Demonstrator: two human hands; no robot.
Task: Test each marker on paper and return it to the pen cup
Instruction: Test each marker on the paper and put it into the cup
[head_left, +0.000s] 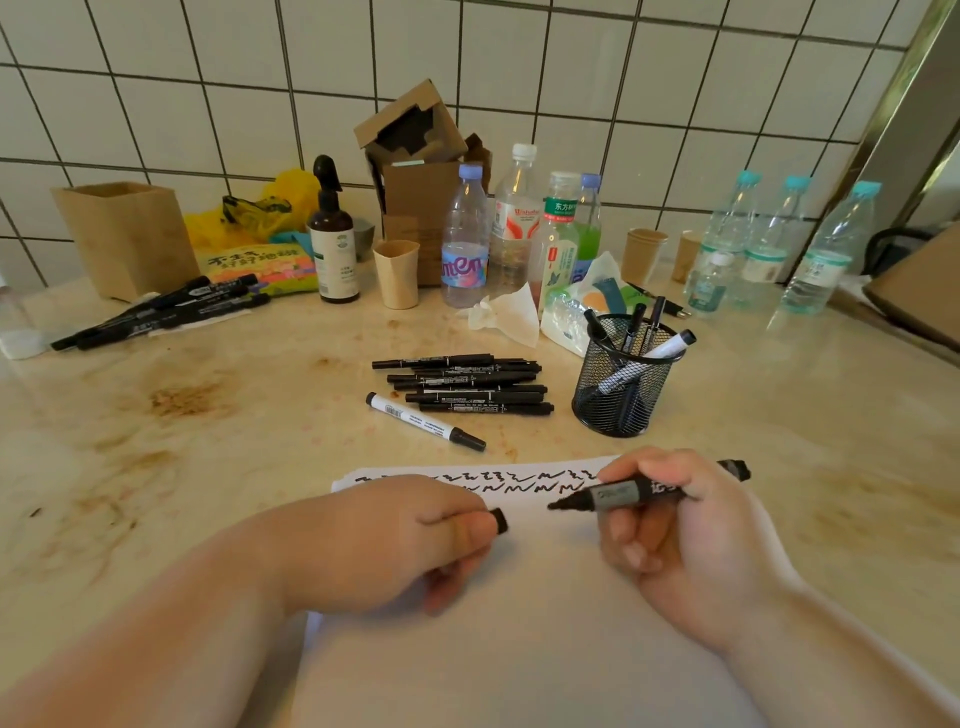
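Left hand (415, 540) grips black cap (500, 520) over paper (519, 613). Right hand (670, 540) holds uncapped marker (623, 493), tip pointing left just above the paper near the squiggles (519, 483). Behind on counter (208, 441): white marker (423, 421), black marker pile (467, 387), mesh cup (621, 384) right of pile with several pens inside. More markers (166, 312) far left.

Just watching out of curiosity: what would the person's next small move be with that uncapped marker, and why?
Probably lower the marker tip onto the paper for another squiggle: the right hand grips it uncapped, the left hand holds its cap.
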